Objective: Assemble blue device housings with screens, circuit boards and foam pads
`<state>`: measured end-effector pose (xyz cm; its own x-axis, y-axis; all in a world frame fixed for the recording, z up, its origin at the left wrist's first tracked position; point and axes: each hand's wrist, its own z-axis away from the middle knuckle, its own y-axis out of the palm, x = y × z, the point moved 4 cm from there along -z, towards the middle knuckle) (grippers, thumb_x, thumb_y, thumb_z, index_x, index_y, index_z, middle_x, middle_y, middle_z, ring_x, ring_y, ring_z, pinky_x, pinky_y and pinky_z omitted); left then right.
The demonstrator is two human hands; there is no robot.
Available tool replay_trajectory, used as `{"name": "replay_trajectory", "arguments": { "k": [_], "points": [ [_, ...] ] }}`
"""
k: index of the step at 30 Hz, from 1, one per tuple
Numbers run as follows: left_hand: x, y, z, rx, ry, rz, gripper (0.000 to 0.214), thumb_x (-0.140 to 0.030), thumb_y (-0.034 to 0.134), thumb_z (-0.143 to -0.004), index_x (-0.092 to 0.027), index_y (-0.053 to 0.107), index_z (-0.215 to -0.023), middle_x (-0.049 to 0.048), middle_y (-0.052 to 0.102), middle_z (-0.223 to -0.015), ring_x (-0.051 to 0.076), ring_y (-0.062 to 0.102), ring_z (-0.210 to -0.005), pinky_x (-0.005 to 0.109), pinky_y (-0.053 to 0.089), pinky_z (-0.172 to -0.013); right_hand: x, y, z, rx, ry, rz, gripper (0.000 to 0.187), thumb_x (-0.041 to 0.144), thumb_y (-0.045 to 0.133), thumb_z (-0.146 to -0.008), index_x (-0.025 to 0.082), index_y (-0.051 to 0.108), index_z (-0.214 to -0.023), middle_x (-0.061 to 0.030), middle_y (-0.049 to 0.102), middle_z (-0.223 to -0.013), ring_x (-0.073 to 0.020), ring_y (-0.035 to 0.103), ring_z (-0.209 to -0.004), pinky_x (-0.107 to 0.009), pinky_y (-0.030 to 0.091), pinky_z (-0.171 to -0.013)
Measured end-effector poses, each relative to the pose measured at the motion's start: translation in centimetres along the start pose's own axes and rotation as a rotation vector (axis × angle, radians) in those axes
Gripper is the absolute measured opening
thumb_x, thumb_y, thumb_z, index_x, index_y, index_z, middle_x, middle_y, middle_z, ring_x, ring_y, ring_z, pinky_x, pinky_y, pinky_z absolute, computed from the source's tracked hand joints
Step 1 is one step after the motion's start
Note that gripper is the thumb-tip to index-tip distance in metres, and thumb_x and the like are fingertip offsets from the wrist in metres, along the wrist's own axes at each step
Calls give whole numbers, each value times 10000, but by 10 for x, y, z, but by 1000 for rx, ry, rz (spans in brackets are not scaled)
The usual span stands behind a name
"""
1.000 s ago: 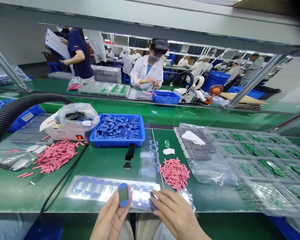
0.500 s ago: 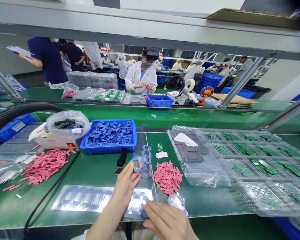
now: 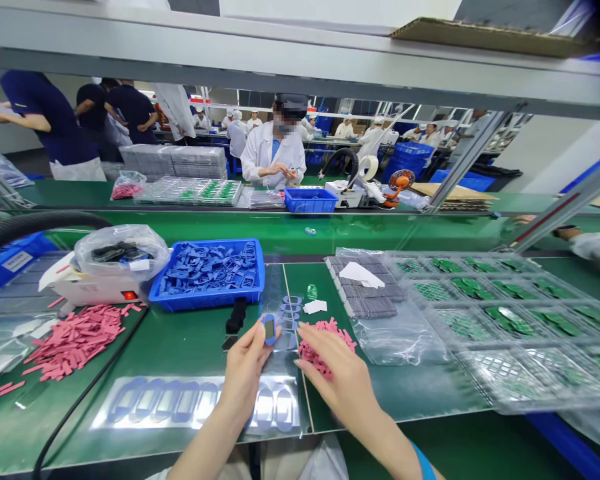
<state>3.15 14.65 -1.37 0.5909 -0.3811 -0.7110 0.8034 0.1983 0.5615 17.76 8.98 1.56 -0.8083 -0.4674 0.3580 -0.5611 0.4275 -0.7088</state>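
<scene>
My left hand [image 3: 244,373] pinches a small blue oval frame with a grey window [image 3: 269,329] and holds it above the green bench. My right hand [image 3: 333,375] reaches over the pile of pink strips [image 3: 325,343], fingers curled down onto it; what its fingertips hold cannot be made out. A clear film sheet with blue oval frames [image 3: 195,403] lies near the bench's front edge below both hands. A second clear strip with blue ovals [image 3: 290,313] runs back toward the blue tray of blue frames [image 3: 207,272].
A larger heap of pink strips [image 3: 73,337] lies at left beside a white box under a plastic bag [image 3: 120,250]. Clear trays of green parts [image 3: 505,313] fill the right. A black hose [image 3: 35,223] curves at far left. Workers stand and sit beyond the conveyor [image 3: 300,230].
My right hand left the film sheet at the front edge and moved forward onto the pink strip pile. My left hand stayed up with the blue frame. The view shifted slightly right.
</scene>
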Motion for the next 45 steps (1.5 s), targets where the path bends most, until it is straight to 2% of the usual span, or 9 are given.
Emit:
{"name": "replay_trajectory", "arguments": {
  "k": [9,17,21,26,33,36,39,43,45],
  "points": [
    [-6,-5,7,40,87,-58,366,-350,827,-609,-141,764,-903,109,781,-922,297,696,-973,445,431,-1030,-4,45,-18,145,5,62,272,278,629,-853,148,638,-1092,-114,720,-1064,-256,679,-996,-420,511,-895],
    [-5,-16,9,42,56,-159,355,-311,830,-609,-133,770,-910,136,774,-945,319,680,-1010,447,429,-1032,-9,46,-24,223,179,-45,175,224,618,-850,165,682,-1002,-125,742,-959,-269,707,-898,-417,521,-854],
    [-8,-34,12,33,42,-233,420,-345,852,-554,-108,774,-892,157,779,-865,337,704,-937,479,403,-1039,-29,42,-34,203,301,-234,209,324,612,-852,194,707,-985,-75,761,-828,-242,729,-742,-333,568,-665],
    [-12,-41,9,-10,95,-225,399,-380,824,-594,-143,771,-912,129,783,-884,305,705,-947,453,408,-1037,-53,29,-44,26,429,-507,378,444,492,-906,149,666,-1067,-135,732,-1014,-257,709,-928,-397,571,-815],
    [-15,-44,60,4,142,-147,445,-451,838,-533,-129,791,-837,164,779,-808,343,712,-885,433,499,-929,-6,19,-6,5,384,-1005,421,476,393,-939,251,543,-1262,-150,674,-1159,-284,661,-1040,-455,576,-835],
    [-19,-86,98,-50,79,108,369,-416,859,-514,-147,794,-758,135,782,-757,279,735,-750,359,564,-795,32,61,27,190,401,-1259,504,591,382,-882,277,572,-1226,-165,695,-1107,-309,677,-1000,-464,591,-779],
    [-18,-159,141,-229,25,377,273,-279,893,-482,-188,784,-715,90,782,-711,213,730,-634,290,588,-663,91,129,57,459,531,-1541,656,719,438,-774,253,570,-1216,-176,684,-1109,-317,681,-982,-466,570,-805],
    [-8,-261,206,-547,86,496,270,-62,835,-564,-241,781,-758,62,792,-771,208,740,-656,289,603,-664,200,225,78,822,744,-1840,549,625,532,-805,215,568,-1168,-147,662,-1119,-281,659,-1013,-461,514,-874],
    [-1,-301,236,-667,130,496,471,30,763,-619,-275,749,-977,61,792,-783,225,745,-691,363,596,-763,252,265,80,958,769,-1892,498,596,530,-827,218,562,-1148,-122,668,-1089,-264,649,-1025,-463,502,-876]
  ]
}}
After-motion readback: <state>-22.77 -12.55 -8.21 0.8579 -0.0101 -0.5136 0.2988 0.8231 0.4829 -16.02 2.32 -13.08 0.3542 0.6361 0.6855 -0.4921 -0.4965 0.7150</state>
